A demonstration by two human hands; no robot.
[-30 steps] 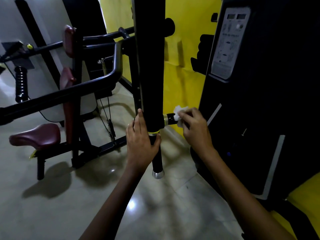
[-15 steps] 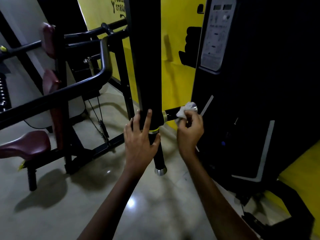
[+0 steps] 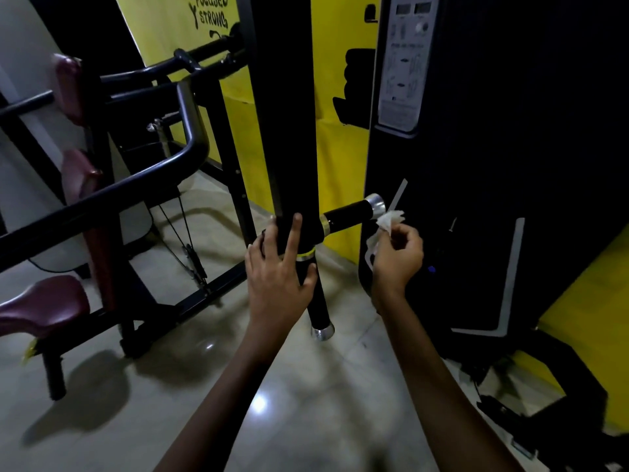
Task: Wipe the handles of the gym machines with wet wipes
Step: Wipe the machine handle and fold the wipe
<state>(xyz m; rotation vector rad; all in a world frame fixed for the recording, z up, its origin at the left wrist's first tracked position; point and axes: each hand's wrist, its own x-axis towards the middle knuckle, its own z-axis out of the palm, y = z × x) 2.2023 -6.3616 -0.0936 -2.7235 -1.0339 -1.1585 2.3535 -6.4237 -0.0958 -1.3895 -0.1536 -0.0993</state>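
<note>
We note the left hand (image 3: 277,264) gripping the black upright bar (image 3: 289,131). The right hand (image 3: 396,257) pinches the wet wipe (image 3: 391,219) just right of the side handle (image 3: 350,214), hands apart.

I saw a crumpled white wet wipe (image 3: 391,220) just beside the silver end cap of the short, black, sideways-pointing handle (image 3: 350,214).
</note>
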